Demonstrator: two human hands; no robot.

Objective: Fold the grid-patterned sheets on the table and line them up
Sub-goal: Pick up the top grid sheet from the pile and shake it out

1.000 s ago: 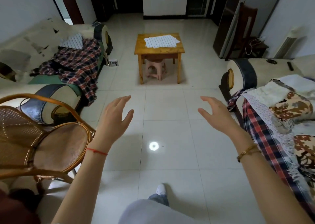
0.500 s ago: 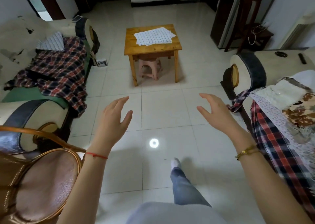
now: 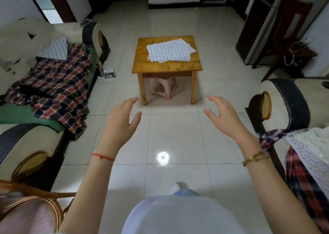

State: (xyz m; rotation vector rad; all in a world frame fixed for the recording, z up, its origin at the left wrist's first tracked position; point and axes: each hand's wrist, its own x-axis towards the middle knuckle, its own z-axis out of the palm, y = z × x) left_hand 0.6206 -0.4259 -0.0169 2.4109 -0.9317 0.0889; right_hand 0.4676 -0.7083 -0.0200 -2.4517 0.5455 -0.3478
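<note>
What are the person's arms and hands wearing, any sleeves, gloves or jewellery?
Both forearms are bare, with no sleeves in view, and the hands are ungloved. The left hand has a thin red string bracelet at its wrist. The right hand has a gold chain bracelet at its wrist. No rings are visible.

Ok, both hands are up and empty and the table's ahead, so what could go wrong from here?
1. The grid-patterned sheets lie loosely overlapped, one corner near the right edge of the wooden table; a hasty pull could drag several off.
2. A similar checked cloth lies on the sofa at left and might be mistaken for one of them.
3. The left hand and right hand are still short of the table, and the glossy floor tiles could be slippery.
</note>
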